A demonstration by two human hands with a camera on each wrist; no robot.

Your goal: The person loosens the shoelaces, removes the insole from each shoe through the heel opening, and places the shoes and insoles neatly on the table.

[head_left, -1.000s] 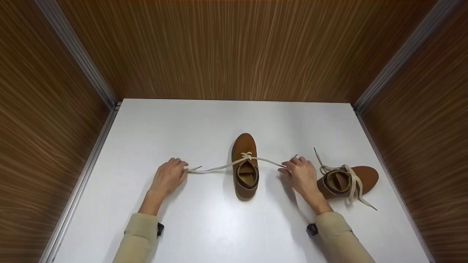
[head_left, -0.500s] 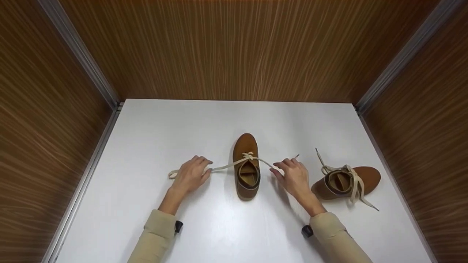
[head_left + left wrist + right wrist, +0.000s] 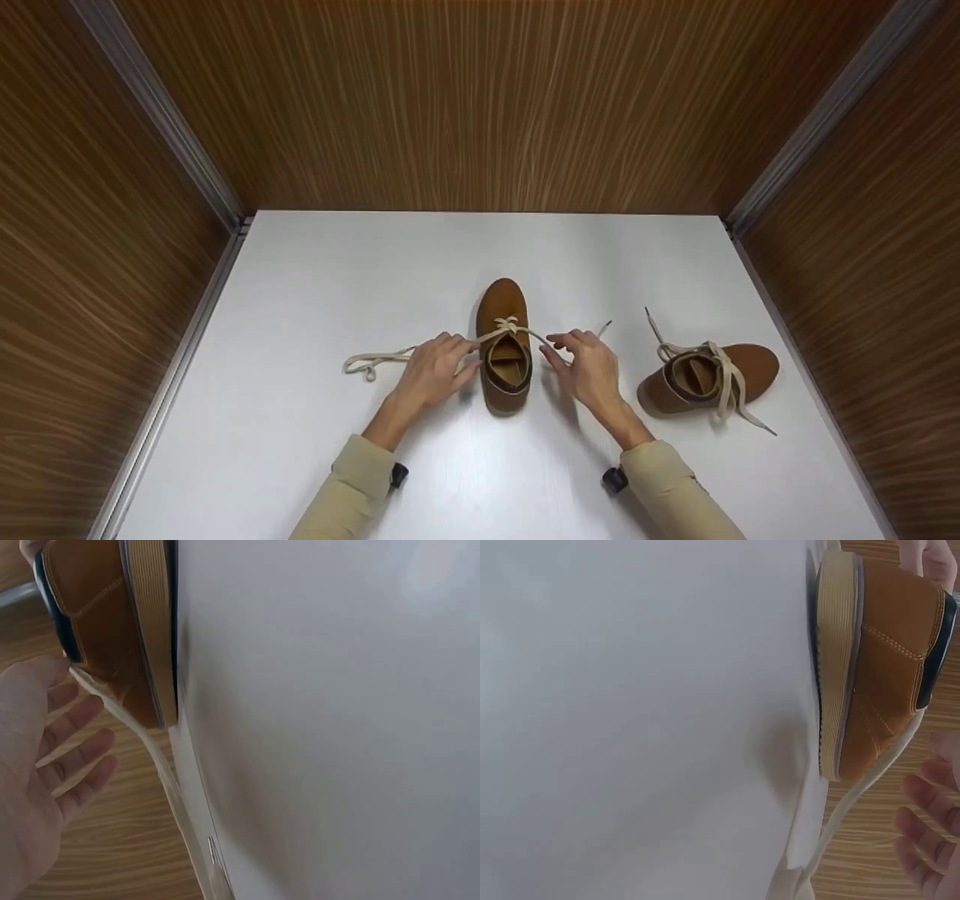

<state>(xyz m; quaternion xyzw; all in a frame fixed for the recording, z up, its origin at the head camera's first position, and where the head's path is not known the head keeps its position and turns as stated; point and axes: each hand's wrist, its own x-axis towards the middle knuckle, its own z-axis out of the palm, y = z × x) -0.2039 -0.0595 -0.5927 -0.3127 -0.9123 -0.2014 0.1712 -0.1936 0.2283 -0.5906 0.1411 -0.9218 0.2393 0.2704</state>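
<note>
A brown shoe (image 3: 503, 298) stands in the middle of the white table, toe away from me, with cream laces (image 3: 507, 325) spread to both sides. My left hand (image 3: 435, 371) is at the shoe's left side, its fingertips near the left lace (image 3: 154, 746). In the left wrist view its fingers are spread and loosely bent, the index tip close to or touching that lace. On the right, my right hand (image 3: 589, 367) hovers beside the other lace (image 3: 855, 791), fingers relaxed and apart from it in the right wrist view.
A second brown shoe (image 3: 752, 369) lies turned to the right at the table's right, its laces loose. The left lace's tail (image 3: 364, 362) lies looped on the white table (image 3: 300, 285). Wood-grain panels (image 3: 480, 105) stand behind and at both sides.
The left hand has moved right along its lace, up to the shoe, leaving the lace tail on the table. The right hand has moved slightly left, nearer the shoe.
</note>
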